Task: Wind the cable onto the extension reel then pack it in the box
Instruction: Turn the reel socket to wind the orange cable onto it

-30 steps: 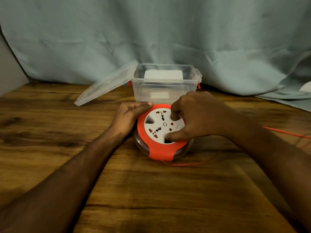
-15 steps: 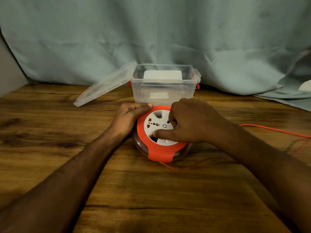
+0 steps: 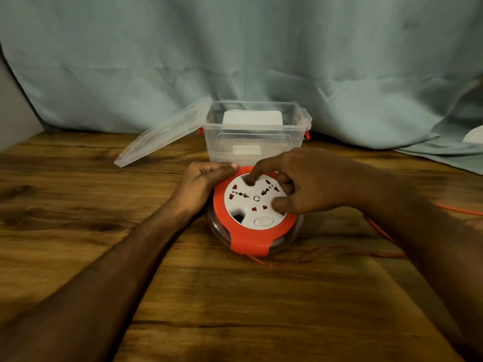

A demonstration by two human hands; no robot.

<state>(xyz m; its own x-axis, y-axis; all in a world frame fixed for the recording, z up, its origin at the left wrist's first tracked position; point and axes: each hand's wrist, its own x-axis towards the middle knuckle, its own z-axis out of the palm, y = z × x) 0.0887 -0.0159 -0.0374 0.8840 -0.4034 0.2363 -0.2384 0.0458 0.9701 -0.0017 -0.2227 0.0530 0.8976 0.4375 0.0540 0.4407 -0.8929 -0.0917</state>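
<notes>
Two hands were on the reel [image 3: 254, 212] mid-frame: left hand [image 3: 202, 184] gripped its rim, right hand [image 3: 300, 186] fingers [image 3: 252, 176] spread on the dial, mid-winding. Loose cable [image 3: 379, 232] needed more turns next.

A wooden table [image 3: 78, 205] fills the near scene — a pale blue-green curtain [image 3: 235, 48] hangs behind it, its hem pooling on the far right — grey wall [image 3: 13, 113] far left.
</notes>
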